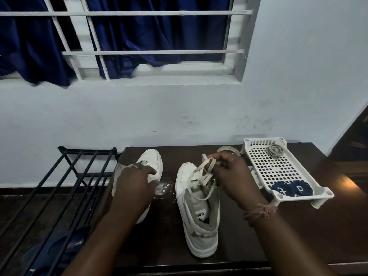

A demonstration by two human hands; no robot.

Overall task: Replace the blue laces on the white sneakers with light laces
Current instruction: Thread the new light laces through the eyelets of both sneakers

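Two white sneakers stand on a dark table, toes toward the wall. The left sneaker lies under my left hand, which rests on its middle with fingers reaching right; how they lie is hard to tell. The right sneaker has a light lace partly threaded near its toe, with loops rising from it. My right hand pinches those loops above the shoe. Two rolled blue laces sit at the near end of a white perforated tray.
A coiled light lace lies at the tray's far end. A tape roll stands behind my right hand. A small clear object sits between the sneakers. A black metal rack stands to the table's left.
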